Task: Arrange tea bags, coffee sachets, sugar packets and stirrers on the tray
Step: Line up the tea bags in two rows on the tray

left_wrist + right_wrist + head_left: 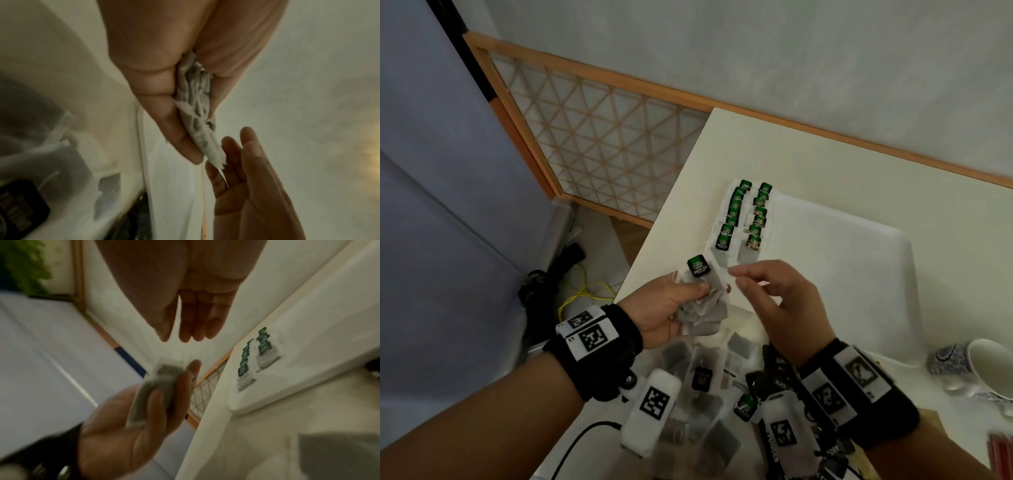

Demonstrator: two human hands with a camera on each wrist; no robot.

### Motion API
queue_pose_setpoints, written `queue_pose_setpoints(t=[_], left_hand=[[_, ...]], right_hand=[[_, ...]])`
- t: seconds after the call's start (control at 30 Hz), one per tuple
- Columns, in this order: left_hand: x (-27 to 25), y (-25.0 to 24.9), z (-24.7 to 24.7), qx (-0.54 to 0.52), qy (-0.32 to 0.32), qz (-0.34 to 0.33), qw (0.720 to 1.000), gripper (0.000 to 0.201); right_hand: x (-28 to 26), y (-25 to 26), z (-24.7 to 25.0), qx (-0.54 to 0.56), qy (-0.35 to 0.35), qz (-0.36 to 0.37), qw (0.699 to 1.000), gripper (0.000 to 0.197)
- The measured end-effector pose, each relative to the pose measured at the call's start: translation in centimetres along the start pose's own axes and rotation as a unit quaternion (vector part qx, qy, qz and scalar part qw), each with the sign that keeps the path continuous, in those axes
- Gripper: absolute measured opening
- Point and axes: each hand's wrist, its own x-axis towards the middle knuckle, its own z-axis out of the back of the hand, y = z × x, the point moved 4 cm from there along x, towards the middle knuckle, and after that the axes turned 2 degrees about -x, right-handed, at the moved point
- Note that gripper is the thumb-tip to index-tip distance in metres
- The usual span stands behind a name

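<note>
Left hand is gripping a crumpled bunch of grey paper tea bags with one glossy green tag, above the cream desk edge. Right hand is hovering just beside it, fingers loosely extended, holding nothing. Two rows of green-tagged tea bags are lying on the smooth white rounded tray; the right-wrist view is blurring the bunch.

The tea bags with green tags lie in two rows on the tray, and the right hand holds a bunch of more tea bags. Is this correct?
Not quite: the left hand holds the bunch of tea bags, as the head view shows. The right hand is empty. The tea bags with green tags do lie in two rows on the tray.
</note>
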Motion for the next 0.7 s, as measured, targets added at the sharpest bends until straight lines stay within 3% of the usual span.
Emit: queue_pose_setpoints(t=[0.1, 0.2, 0.27, 0.37, 0.5, 0.7], left_hand=[[0.1, -0.1, -0.2, 0.102, -0.004, -0.030, 0.994, 0.020], [0.1, -0.2, -0.5, 0.166, -0.022, -0.047, 0.985, 0.009], [0.4, -0.2, -0.5, 0.187, -0.026, -0.057, 0.980, 0.011], [0.7, -0.3, -0.1, 0.177, -0.044, -0.066, 0.981, 0.013], [0.9, -0.2, 0.8, 0.141, -0.081, -0.065, 0.985, 0.016], [1.2, 0.1, 2.9, 0.114, -0.126, -0.059, 0.984, 0.012]], right_hand=[[1.3, -1.3, -0.1, -0.006, 0.020, -0.096, 0.995, 0.019], [2.0, -1.2, -0.7, 0.004, 0.066, -0.118, 0.991, 0.021], [2.3, -1.0, -1.1, 0.000, 0.088, -0.119, 0.989, 0.018], [2.6, -1.2, -1.2, -0.011, 0.092, -0.115, 0.989, 0.011], [2.4, -2.6, -1.1, 0.057, 0.077, -0.184, 0.978, 0.003], [3.0, -5.0, -0.8, 0.085, 0.091, -0.253, 0.960, 0.015]])
